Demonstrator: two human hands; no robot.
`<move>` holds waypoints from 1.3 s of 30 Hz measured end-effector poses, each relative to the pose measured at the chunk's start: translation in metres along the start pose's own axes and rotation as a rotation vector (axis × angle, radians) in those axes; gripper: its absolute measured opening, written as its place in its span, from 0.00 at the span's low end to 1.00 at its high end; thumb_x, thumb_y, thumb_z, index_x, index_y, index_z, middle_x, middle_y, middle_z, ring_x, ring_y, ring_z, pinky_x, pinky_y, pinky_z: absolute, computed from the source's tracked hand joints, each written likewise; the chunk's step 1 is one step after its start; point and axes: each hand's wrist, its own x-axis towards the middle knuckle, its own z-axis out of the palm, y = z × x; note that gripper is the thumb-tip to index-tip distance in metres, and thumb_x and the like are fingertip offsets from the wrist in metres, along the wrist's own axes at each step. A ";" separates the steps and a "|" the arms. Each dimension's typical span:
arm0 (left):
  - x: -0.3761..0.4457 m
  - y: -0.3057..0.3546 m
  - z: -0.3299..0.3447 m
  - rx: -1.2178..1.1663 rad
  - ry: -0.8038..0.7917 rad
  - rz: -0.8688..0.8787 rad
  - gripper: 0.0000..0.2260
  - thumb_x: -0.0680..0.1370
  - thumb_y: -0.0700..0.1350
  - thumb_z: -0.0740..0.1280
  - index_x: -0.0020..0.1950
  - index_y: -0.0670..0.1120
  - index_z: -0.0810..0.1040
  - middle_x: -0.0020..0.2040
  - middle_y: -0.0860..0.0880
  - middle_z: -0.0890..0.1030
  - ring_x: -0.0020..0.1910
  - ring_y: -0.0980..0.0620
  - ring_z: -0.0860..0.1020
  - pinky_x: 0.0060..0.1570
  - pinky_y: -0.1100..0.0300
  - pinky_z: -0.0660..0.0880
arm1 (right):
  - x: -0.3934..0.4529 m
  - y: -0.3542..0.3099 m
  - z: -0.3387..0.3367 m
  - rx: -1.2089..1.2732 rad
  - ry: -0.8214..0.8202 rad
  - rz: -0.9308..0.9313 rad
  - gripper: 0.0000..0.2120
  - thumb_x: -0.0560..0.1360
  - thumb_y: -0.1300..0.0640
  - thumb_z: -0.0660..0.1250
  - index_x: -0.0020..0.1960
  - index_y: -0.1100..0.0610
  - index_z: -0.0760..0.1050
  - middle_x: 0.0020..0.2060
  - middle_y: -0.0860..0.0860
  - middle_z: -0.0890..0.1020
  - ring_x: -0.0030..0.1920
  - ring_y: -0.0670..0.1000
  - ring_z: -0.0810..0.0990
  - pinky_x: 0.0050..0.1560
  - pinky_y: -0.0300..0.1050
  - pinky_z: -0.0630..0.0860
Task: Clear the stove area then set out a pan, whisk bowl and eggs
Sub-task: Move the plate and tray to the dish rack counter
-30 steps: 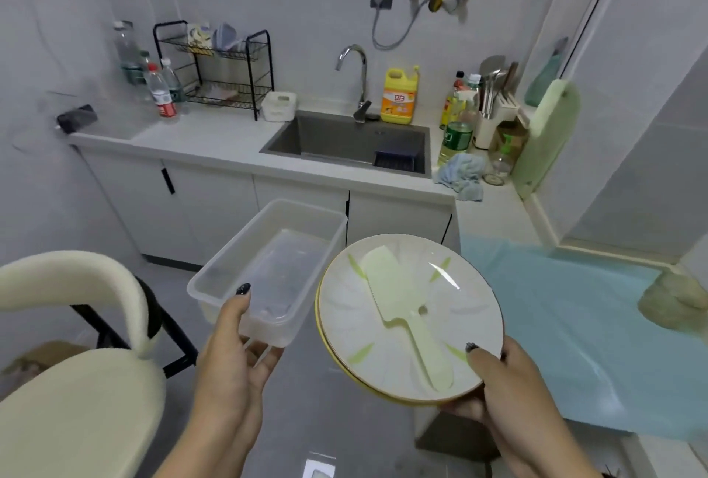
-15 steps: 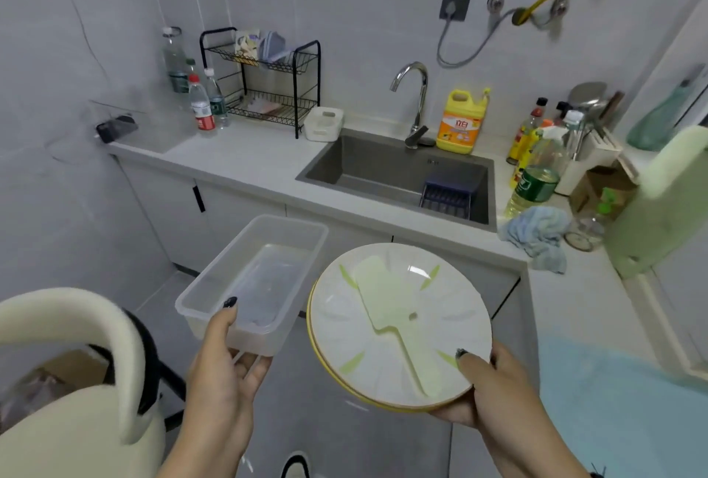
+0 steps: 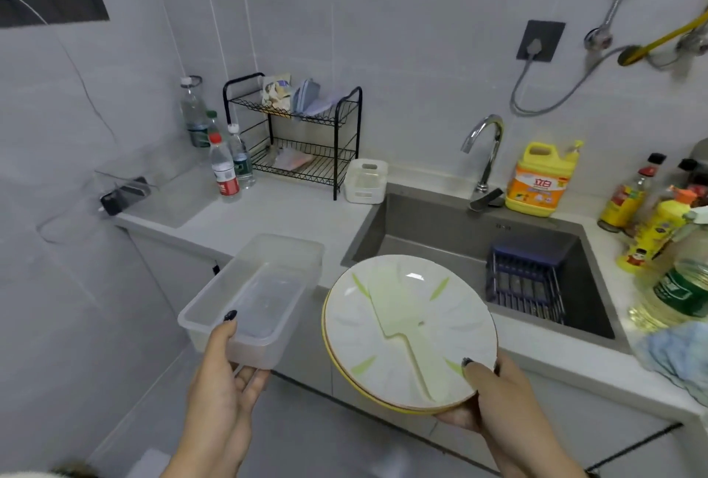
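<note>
So I'm looking at the clearing half of the job, not the setting-out half. My left hand [image 3: 226, 374] grips a clear rectangular plastic container [image 3: 256, 293], thumb hooked over its near rim and fingers curled under the base. My right hand [image 3: 494, 397] holds a stack of round white plates with green leaf marks and a yellow edge [image 3: 410, 328], thumb pressed on the top rim, fingers underneath. A pale green plastic scraper-type tool [image 3: 406, 332] lies flat on the top plate.

Both loads hang in the air in front of the grey counter [image 3: 291, 217], the plates just at the near-left corner of the steel sink [image 3: 452, 225]. My guess is they get dropped off here. No stove, pan, whisk bowl or eggs in view, so all that's left to do, as far as I can tell.
</note>
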 end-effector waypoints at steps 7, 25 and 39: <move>0.101 0.047 0.019 -0.036 0.087 0.006 0.05 0.77 0.51 0.67 0.52 0.55 0.78 0.54 0.51 0.80 0.53 0.51 0.79 0.51 0.56 0.75 | 0.092 -0.032 0.099 -0.021 -0.078 0.003 0.14 0.79 0.68 0.55 0.61 0.57 0.71 0.55 0.57 0.79 0.49 0.61 0.81 0.33 0.55 0.81; 0.385 0.106 0.018 0.058 0.249 -0.113 0.15 0.77 0.49 0.68 0.63 0.46 0.75 0.53 0.43 0.82 0.47 0.45 0.80 0.45 0.52 0.77 | 0.342 -0.046 0.320 -0.090 -0.071 0.129 0.09 0.79 0.67 0.57 0.57 0.61 0.72 0.53 0.63 0.79 0.48 0.66 0.80 0.36 0.61 0.81; 0.565 0.129 -0.031 0.216 0.149 -0.444 0.15 0.78 0.43 0.67 0.58 0.33 0.76 0.53 0.37 0.81 0.48 0.41 0.79 0.53 0.54 0.79 | 0.377 -0.004 0.478 0.095 0.295 0.143 0.13 0.76 0.67 0.61 0.60 0.63 0.72 0.54 0.62 0.79 0.49 0.65 0.80 0.43 0.58 0.81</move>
